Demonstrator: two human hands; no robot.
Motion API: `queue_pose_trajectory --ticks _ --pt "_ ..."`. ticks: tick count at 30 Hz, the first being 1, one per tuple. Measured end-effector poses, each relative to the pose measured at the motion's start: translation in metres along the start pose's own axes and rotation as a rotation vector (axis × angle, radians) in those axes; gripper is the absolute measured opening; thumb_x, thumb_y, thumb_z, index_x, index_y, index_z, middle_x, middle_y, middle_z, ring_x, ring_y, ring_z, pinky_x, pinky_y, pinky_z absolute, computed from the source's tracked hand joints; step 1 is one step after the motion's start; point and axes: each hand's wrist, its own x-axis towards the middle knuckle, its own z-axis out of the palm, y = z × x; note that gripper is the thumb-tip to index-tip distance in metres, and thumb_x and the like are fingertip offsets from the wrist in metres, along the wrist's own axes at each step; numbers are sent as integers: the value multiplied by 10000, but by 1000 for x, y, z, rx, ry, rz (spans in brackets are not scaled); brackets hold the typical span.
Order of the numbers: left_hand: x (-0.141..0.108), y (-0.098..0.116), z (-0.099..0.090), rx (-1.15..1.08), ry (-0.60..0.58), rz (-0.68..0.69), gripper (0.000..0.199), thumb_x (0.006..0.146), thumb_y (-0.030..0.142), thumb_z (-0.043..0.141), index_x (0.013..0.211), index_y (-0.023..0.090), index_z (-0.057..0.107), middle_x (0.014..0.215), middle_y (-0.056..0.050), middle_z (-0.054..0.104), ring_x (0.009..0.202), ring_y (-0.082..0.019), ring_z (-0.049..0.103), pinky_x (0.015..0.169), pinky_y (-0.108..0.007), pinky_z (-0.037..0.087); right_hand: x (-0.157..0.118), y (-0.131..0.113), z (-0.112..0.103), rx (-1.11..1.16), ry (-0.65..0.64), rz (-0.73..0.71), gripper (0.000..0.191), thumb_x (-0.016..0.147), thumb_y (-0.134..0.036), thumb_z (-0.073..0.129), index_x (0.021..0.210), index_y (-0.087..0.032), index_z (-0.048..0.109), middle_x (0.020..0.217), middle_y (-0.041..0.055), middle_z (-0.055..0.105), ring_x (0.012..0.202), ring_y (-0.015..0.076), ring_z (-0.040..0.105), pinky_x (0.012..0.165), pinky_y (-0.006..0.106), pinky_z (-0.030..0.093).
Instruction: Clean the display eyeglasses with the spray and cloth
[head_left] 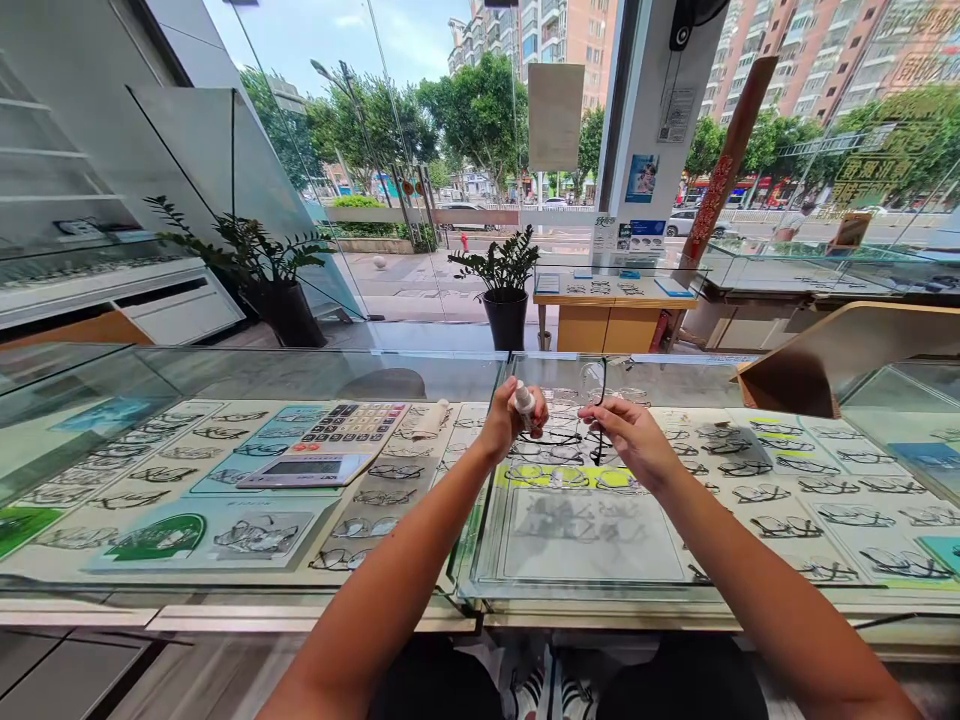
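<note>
Over the glass display counter (480,590), my left hand (501,422) is wrapped round a small white spray bottle (524,402), its nozzle end up. To its right, my right hand (628,430) pinches a pair of eyeglasses (604,378) between thumb and fingers. One dark temple of the eyeglasses stands upright, while the rest blends with the frames behind. Bottle and eyeglasses are a short way apart. Beneath both hands, several rows of spectacle frames (615,482) lie under the glass.
A calculator (360,425) rests on the counter to the left, with a rolled cloth-like item (431,420) beside it. A brown wooden stand (795,375) juts in at the right. Beyond the counter are a potted plant (505,310) and a small display table (600,325) by the window.
</note>
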Motion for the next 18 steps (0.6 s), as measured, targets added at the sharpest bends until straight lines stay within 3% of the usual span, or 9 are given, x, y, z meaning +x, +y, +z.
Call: queue_pose_trajectory --ticks 5,8,11,18 --pt "-2 -8 9 174 93 174 554 882 743 536 763 204 585 785 -22 531 715 -171 497 710 -329 443 -8 10 18 -43 -19 -11 276 788 -506 920 803 -260 796 952 45 838 990 235 714 984 403 512" --pt "-3 -14 13 364 185 299 450 923 646 589 830 206 584 824 -7 541 786 -176 506 787 -323 433 -11 13 23 -56 -33 -4 291 781 -520 922 795 -260 792 934 43 831 993 248 721 971 406 513" --pt "-5 -18 16 518 235 339 436 957 637 545 855 213 561 846 -14 553 817 -192 501 788 -324 401 -12 16 25 -65 -57 7 303 777 -526 926 778 -258 786 911 39 820 990 252 724 958 400 510" --pt "-9 -12 14 582 163 345 459 980 656 481 849 219 537 833 -15 546 808 -204 492 777 -330 382 -9 11 19 -11 -30 6 278 785 -512 925 839 -262 816 954 31 828 933 205 671 945 370 499"
